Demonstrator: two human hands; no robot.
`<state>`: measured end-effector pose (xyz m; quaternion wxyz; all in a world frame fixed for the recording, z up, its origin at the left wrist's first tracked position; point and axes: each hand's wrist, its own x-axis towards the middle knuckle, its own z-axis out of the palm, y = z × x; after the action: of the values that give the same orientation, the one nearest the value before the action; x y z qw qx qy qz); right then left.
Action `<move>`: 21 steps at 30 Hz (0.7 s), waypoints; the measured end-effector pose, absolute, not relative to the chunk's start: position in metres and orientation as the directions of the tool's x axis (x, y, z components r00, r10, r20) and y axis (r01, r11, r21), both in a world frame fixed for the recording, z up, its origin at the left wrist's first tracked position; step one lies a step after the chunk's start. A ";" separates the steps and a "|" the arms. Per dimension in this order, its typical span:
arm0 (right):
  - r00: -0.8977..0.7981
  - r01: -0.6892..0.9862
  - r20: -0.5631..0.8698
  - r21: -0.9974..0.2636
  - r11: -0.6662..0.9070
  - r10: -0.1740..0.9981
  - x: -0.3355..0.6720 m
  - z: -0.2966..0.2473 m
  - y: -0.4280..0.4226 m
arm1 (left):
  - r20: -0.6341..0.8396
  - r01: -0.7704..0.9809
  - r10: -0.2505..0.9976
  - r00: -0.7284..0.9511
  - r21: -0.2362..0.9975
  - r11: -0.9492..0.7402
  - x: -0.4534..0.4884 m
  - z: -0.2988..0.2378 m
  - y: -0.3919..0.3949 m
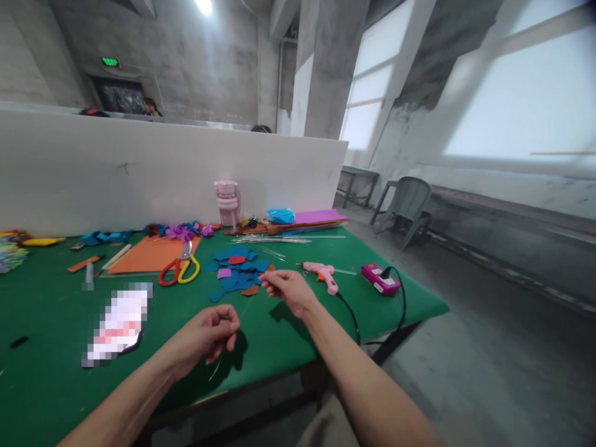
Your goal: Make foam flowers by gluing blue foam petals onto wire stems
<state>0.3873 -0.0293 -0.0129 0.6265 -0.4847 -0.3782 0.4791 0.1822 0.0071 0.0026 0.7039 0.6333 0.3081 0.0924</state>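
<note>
Green table (pixel 56 323), concrete room, big windows (pixel 526 105). Thin wire (pixel 246 308) held just above table edge: left hand (pixel 207 332) fingers pinched on lower part, right hand (pixel 289 289) fingertips pinched on upper end. Wire likely light, springy, slippery, easily kinked; best gripped near ends. Felt pieces (pixel 237 267), scissors (pixel 179 268), glue gun (pixel 321 272) beyond.
</note>
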 end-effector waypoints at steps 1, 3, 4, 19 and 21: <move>0.327 -0.209 0.034 -0.972 0.107 0.944 0.401 -0.012 -0.031 | -0.319 0.264 0.520 0.792 0.948 0.178 0.182 0.002 0.007; 0.511 -0.050 0.104 -0.987 0.151 0.853 0.432 -0.012 -0.037 | -0.316 0.272 0.554 0.770 0.948 0.163 0.180 0.000 0.009; 0.587 0.049 0.134 -0.990 0.130 0.799 0.449 -0.014 -0.041 | -0.305 0.275 0.587 0.750 0.951 0.143 0.178 -0.001 0.011; 0.712 0.634 0.334 -0.683 -0.362 0.617 0.511 -0.027 -0.073 | 0.113 0.568 0.836 0.538 0.684 -0.458 0.231 -0.012 0.117; 0.637 0.662 0.352 -0.705 -0.254 0.686 0.490 -0.023 -0.067 | 0.079 0.581 0.833 0.548 0.681 -0.447 0.247 -0.017 0.131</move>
<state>0.4900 -0.0675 -0.0231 0.4382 -0.7916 -0.4256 0.0133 0.2474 0.1311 -0.0166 0.3052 0.8250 0.4283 0.2065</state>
